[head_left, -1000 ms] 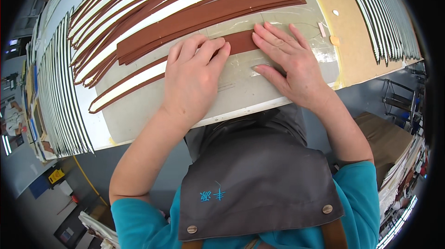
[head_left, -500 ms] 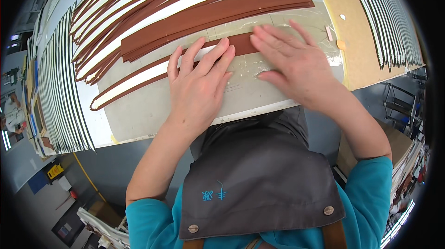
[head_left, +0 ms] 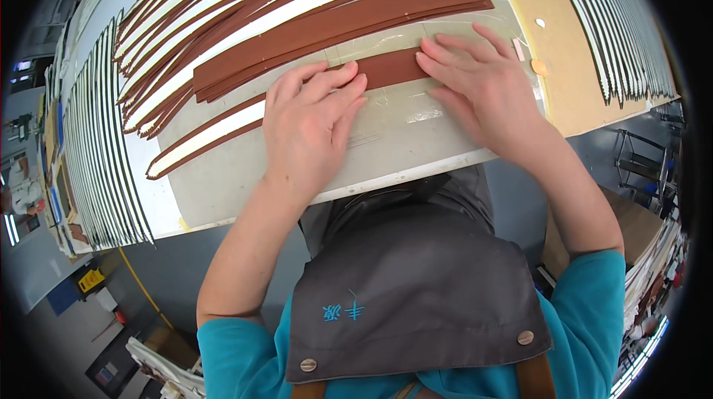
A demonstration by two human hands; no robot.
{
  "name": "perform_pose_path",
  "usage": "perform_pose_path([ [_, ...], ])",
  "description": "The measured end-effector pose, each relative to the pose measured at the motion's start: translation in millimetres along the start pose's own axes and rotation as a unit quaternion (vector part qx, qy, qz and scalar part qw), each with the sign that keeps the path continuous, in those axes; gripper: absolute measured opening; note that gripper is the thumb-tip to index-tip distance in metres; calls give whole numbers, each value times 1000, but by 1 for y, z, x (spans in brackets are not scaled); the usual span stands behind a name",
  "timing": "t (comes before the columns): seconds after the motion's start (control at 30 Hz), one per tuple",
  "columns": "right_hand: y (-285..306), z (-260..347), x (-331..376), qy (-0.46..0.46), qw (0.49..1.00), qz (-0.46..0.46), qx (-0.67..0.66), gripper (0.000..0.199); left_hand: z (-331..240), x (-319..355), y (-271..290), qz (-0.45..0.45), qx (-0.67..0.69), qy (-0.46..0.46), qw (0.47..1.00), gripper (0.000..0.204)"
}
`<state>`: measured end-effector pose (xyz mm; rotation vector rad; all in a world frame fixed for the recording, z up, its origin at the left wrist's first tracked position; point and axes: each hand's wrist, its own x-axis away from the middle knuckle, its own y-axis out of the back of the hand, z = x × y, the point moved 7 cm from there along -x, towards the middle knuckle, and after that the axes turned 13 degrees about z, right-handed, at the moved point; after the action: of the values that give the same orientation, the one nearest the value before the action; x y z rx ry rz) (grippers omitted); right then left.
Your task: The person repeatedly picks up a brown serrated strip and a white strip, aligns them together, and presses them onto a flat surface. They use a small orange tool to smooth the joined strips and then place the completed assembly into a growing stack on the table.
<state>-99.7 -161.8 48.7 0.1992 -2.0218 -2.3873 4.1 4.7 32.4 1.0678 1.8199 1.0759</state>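
A long brown strip (head_left: 390, 69), with a white layer (head_left: 215, 134) showing along its left part, lies across the grey work mat in front of me. My left hand (head_left: 308, 113) is bent over the middle of this strip, fingers close together and holding it against the surface. Near the strip's right end is my right hand (head_left: 486, 87), its fingers spread and their tips touching the brown face. The strip's far right end is hidden under that hand, and so is the part under my left palm.
Just beyond lies a stack of flat brown strips (head_left: 342, 31). Many brown-and-white strips with jagged ends (head_left: 156, 50) are heaped behind it. Dark-and-white strips (head_left: 100, 139) line the left edge, with more (head_left: 616, 35) at the right. A small orange piece (head_left: 539, 67) sits beside the mat (head_left: 245, 184).
My right hand has shifted slightly right along the strip, and its motion blur is gone. My left hand has slid a little left, its fingers drawn closer together.
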Motion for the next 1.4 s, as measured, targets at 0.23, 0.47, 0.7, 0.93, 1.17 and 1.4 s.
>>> perform_pose_path([
  [0.23, 6, -17, -25, -74, 983, -8, -167, 32, -5, -21, 12, -10, 17, 50, 999, 27],
  [0.47, 5, -24, -12, -53, 967, -90, -231, 15, -14, -26, 13, 2, -22, 12, 1000, 29],
  [0.7, -12, -4, 30, -59, 979, -123, -151, 27, -18, 1, -3, -16, -13, 40, 999, 31],
  [0.93, -11, -4, 29, -86, 982, -112, -126, 40, -11, 1, -4, -5, 3, 50, 999, 32],
  [1.17, -14, -5, 26, -85, 982, -87, -147, 42, -7, -1, -4, 11, 18, 79, 997, 31],
  [1.4, -12, -5, 25, -92, 980, -87, -150, 40, -7, -3, -3, -3, 14, 71, 997, 31],
])
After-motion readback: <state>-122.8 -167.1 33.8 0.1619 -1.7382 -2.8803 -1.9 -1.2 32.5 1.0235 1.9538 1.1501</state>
